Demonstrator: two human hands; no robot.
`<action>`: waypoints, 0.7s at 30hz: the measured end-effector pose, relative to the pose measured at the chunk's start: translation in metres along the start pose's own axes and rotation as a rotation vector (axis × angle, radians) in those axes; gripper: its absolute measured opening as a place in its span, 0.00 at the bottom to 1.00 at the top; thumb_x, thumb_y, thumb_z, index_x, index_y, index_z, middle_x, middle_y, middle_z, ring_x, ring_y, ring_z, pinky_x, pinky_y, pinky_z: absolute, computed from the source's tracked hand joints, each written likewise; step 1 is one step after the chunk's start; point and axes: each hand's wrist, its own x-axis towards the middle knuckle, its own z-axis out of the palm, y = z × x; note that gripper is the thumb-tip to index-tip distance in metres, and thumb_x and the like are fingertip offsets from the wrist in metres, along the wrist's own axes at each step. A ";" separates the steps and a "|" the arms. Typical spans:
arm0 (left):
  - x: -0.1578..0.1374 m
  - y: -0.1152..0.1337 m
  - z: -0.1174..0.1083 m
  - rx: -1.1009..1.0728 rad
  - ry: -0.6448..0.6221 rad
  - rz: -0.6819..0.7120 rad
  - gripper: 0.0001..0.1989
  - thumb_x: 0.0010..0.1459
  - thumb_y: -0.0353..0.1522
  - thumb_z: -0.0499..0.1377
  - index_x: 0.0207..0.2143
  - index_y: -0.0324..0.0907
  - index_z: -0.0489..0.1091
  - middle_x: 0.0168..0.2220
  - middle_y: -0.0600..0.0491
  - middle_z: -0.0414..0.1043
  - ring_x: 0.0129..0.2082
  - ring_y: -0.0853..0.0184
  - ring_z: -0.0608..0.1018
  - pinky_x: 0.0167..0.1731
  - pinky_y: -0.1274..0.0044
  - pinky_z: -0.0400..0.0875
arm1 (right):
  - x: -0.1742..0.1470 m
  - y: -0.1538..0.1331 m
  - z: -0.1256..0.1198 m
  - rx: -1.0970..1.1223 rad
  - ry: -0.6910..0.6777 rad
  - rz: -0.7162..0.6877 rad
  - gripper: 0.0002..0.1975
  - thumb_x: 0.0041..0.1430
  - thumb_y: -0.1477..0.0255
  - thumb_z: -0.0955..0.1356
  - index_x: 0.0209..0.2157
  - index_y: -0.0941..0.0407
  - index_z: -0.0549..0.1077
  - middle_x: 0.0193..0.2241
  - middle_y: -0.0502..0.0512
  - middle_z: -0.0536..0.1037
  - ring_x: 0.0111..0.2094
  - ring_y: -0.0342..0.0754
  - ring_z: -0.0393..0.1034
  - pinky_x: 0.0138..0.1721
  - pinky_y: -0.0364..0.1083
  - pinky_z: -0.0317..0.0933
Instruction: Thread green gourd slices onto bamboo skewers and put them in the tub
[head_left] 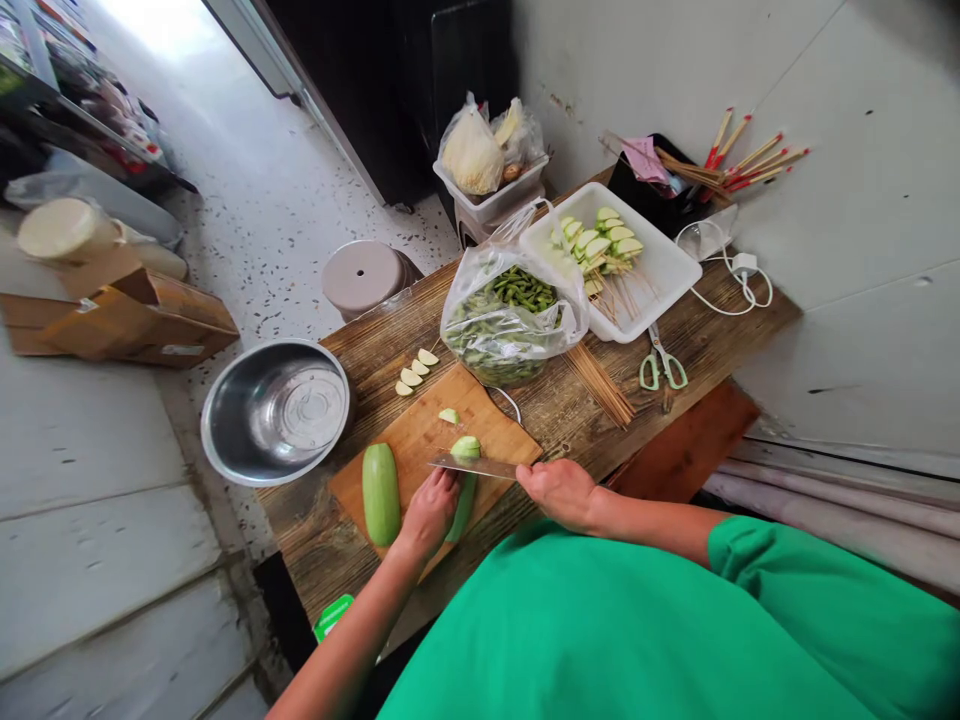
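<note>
Knife (pixel 487 467) gripped by the handle in the closed right hand (pixel 556 492); blade laid across cut gourd (pixel 464 508) on board (pixel 491 412). Gourd held down by left hand (pixel 432 510), fingers bent together, fingertips at the blade.

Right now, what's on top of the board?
On the board: one long squash, a loose slice and a partly cut squash, the knife at its sliced end. The left hand hides part of it; the wood beneath these is covered.
</note>
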 end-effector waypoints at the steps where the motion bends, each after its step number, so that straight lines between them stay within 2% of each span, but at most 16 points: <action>1: -0.001 0.000 0.001 -0.004 -0.017 -0.005 0.13 0.59 0.29 0.45 0.37 0.38 0.68 0.39 0.46 0.69 0.45 0.60 0.70 0.45 0.68 0.68 | 0.000 0.000 0.000 -0.002 0.000 0.002 0.11 0.57 0.81 0.56 0.39 0.62 0.66 0.30 0.63 0.76 0.32 0.54 0.73 0.29 0.47 0.66; 5: -0.003 0.001 0.003 -0.036 -0.037 -0.030 0.13 0.59 0.28 0.45 0.35 0.39 0.69 0.38 0.47 0.69 0.44 0.61 0.70 0.44 0.70 0.69 | 0.002 0.000 0.000 -0.003 -0.007 0.002 0.11 0.58 0.80 0.56 0.39 0.62 0.66 0.30 0.64 0.76 0.33 0.52 0.74 0.30 0.45 0.65; 14: -0.002 -0.001 0.005 -0.091 -0.034 -0.024 0.16 0.59 0.28 0.45 0.45 0.39 0.67 0.46 0.45 0.67 0.53 0.59 0.64 0.50 0.66 0.64 | 0.006 0.002 -0.004 0.014 -0.011 -0.008 0.10 0.57 0.81 0.57 0.38 0.62 0.66 0.29 0.63 0.76 0.33 0.53 0.74 0.29 0.46 0.66; 21: -0.003 -0.003 0.002 -0.125 -0.054 -0.023 0.18 0.59 0.28 0.44 0.48 0.41 0.65 0.51 0.47 0.64 0.56 0.60 0.60 0.53 0.66 0.62 | 0.013 0.004 0.001 0.020 -0.028 -0.024 0.10 0.57 0.81 0.58 0.39 0.63 0.66 0.29 0.64 0.76 0.32 0.53 0.74 0.30 0.45 0.66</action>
